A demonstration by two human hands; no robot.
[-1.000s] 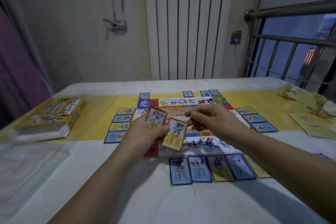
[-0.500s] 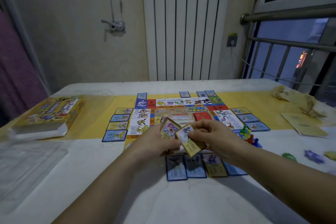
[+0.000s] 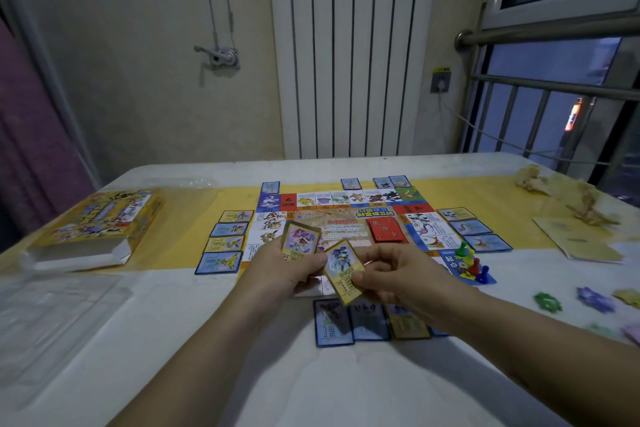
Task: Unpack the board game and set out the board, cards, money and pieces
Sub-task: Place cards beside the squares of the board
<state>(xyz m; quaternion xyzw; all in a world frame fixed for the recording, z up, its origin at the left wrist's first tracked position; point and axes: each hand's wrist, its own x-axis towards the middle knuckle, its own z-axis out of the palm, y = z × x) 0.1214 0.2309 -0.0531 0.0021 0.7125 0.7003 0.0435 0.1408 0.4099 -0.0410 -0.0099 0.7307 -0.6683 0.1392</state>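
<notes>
1. Two hands: left hand (image 3: pixel 287 274), right hand (image 3: pixel 401 282).
2. One single card (image 3: pixel 343 269), pinched by the right hand; the held stack (image 3: pixel 300 240) in the left hand cannot be counted.
3. Four pawns (image 3: pixel 474 265), just right of the right hand.
4. Four side cards (image 3: pixel 225 243), left of the left hand.
5. Four near cards (image 3: pixel 369 321), below both hands.
6. Three outer cards (image 3: pixel 471 227), beyond the right hand.
7. Four far cards (image 3: pixel 350 183), well beyond both hands.

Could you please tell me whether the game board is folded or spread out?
Spread out: the game board lies flat on the table, its far and side rows of squares showing.
</notes>
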